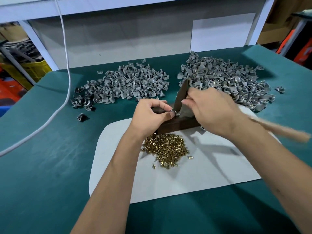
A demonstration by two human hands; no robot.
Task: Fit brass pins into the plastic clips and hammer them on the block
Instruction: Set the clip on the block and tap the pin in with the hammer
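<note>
A dark wooden block (179, 124) lies on a white mat (194, 173). My left hand (150, 115) pinches a grey plastic clip (173, 113) on top of the block. My right hand (212, 108) grips a hammer whose metal head (181, 95) points down onto the clip; its wooden handle (278, 130) is blurred, sticking out to the right. A heap of brass pins (166, 147) lies on the mat just in front of the block. Two heaps of grey clips sit behind: one at left (125, 83), one at right (228, 76).
The table has a green cover (47, 166). A white cable (66, 68) hangs down and curves across the left side. A single clip (81, 117) lies apart at left. A grey back panel (118, 41) closes the far side.
</note>
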